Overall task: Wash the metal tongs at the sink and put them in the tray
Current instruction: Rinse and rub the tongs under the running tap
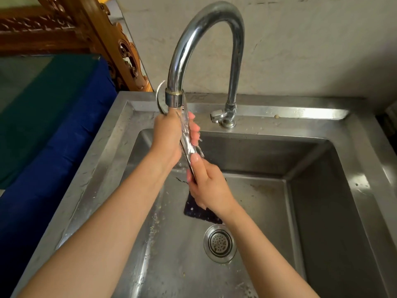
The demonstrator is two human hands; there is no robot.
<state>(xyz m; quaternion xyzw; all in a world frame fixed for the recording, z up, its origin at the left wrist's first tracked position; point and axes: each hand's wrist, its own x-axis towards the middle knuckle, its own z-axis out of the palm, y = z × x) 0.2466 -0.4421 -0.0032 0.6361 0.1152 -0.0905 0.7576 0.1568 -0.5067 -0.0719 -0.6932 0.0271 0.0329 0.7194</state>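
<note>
Metal tongs are held upright under the running spout of a chrome gooseneck faucet, above the basin of a stainless-steel sink. The upper part is clasped by the left hand, its grip closed round the metal just below the spout. The lower part is held by the right hand, its grip also closed on the tongs, thumb pressed along them. A dark pad is seen on the basin floor beside the drain strainer. A blue cloth is draped left of the sink.
</note>
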